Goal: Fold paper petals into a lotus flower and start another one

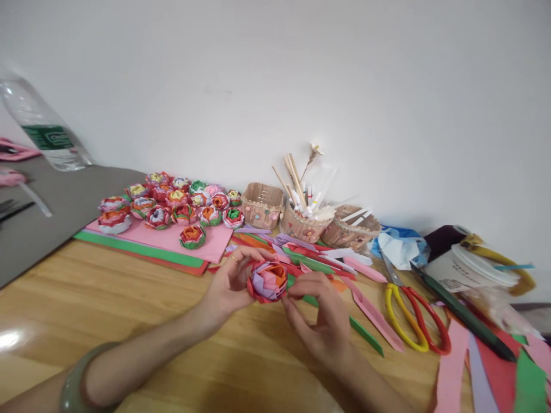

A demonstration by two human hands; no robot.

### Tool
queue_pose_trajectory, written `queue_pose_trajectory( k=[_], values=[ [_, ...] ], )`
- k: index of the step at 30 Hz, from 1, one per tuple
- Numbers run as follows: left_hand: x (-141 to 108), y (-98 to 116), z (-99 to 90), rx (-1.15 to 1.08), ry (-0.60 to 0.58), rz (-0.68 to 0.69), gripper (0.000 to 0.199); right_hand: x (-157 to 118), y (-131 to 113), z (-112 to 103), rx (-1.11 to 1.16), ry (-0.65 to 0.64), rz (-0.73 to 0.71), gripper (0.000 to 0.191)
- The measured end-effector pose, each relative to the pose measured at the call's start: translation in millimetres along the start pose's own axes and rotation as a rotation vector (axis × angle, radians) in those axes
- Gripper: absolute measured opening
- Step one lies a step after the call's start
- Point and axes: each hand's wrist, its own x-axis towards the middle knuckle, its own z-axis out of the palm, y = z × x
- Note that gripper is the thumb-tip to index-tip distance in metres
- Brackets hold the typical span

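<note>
Mid-frame, the round paper flower [269, 281] sits between the left hand [232, 282], holding it, and the right hand [321, 315], pinching its right edge.

So the backdrop's basically one big plain off-white wall [387, 86], kinda grayish, with a couple of faint scuff marks [217, 92] left of center. Below it there's a light wood-grain tabletop [86, 310], honey-colored and pretty glossy, with a bright white glare spot [9, 339] at the far left. A dark gray mat-like surface [64, 212] fills the left side, back edge near the wall. Lighting's soft and fairly even otherwise.
</note>
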Motion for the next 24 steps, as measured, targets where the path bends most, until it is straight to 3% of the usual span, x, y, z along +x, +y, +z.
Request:
queue_pose_trajectory(
  k=[4, 11, 18, 24],
  values=[
    [-3, 3, 2.4, 0.019, -0.008, -0.042, 0.032, -4, -1, 3, -0.02, -0.04, -0.076, 0.029],
    [-5, 0, 1.6, 0.074, -0.075, -0.123, 0.05, -6, -2, 6, -0.047, -0.007, -0.076, 0.039],
    [-7, 0, -1.8, 0.297, -0.068, 0.021, 0.045, -6, 4, 8, 0.023, -0.073, 0.028, 0.052],
    [-11, -2, 0.7, 0.384, -0.104, 0.012, 0.043, -7, 9, 9, 0.264, -0.2, 0.095, 0.059]
  ],
)
